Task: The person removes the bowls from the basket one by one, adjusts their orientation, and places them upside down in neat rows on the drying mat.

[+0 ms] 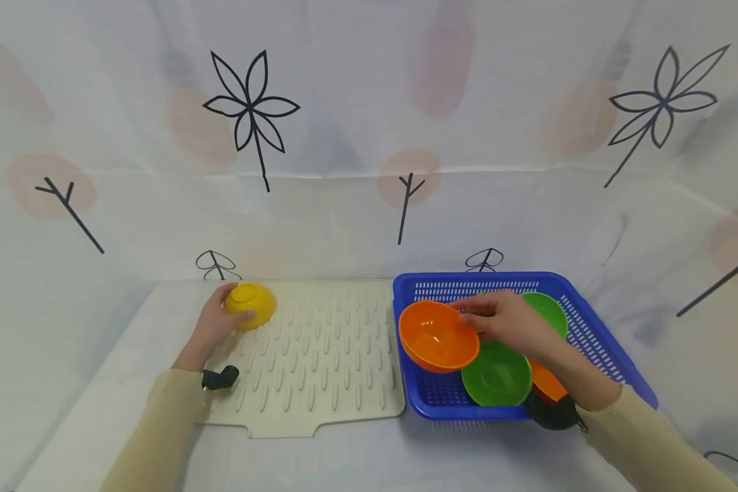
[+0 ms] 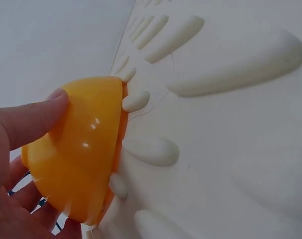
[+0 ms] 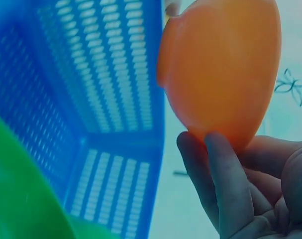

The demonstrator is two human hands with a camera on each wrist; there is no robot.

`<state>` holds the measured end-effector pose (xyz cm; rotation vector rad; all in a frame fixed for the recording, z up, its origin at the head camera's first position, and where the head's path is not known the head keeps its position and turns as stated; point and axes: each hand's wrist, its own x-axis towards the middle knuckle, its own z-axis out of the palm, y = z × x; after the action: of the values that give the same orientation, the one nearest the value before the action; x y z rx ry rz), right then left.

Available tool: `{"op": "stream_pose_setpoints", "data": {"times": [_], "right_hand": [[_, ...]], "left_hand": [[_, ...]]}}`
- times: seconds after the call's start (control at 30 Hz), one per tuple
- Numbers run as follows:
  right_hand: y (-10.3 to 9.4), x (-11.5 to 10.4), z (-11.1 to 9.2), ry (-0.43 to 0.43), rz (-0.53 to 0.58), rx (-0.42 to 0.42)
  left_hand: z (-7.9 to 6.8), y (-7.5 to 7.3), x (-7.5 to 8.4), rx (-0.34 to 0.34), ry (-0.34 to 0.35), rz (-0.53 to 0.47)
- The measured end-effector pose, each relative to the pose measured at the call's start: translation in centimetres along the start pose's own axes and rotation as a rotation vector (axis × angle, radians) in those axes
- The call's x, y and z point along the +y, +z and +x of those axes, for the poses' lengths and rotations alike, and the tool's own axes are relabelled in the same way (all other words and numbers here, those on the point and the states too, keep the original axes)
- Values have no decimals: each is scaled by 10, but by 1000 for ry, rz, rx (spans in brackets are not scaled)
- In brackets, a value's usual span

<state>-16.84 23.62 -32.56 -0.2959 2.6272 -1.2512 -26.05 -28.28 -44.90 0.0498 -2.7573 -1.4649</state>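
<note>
As right grip [image 1: 512, 320] pinches, orange bowl [image 1: 436, 340] leftward

The yellow bowl [image 1: 250, 311] looks like smooth, glossy plastic, with small bright highlights on its rounded outside. The orange bowl [image 1: 433, 338] also appears plastic, shiny inside with a glint at the bottom. The green bowl [image 1: 497, 379] has a smooth plastic look too. The blue basket [image 1: 486, 277] is plastic, its solid rim smooth, its walls pierced by rows of slots. The cream board [image 1: 283, 290] seems to be matt plastic, roughened by raised, rounded ribs. The printed backdrop [image 1: 338, 123] looks like thin, creased cloth with a faint sheen. The beige sleeves [image 1: 154, 430] are soft, matt fabric.
</note>
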Motion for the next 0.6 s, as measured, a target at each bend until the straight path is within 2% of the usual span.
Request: {"op": "stream_pose_setpoints", "data": {"times": [0.2, 0.47, 0.6], "right_hand": [[21, -14, -9, -5, 18, 28], [43, -28, -14, -16, 107, 29], [53, -31, -13, -40, 165, 26]], "left_hand": [[0, 1, 1, 2, -9, -18], [0, 2, 2, 3, -14, 37], [-5, 4, 9, 26, 44, 76]]}}
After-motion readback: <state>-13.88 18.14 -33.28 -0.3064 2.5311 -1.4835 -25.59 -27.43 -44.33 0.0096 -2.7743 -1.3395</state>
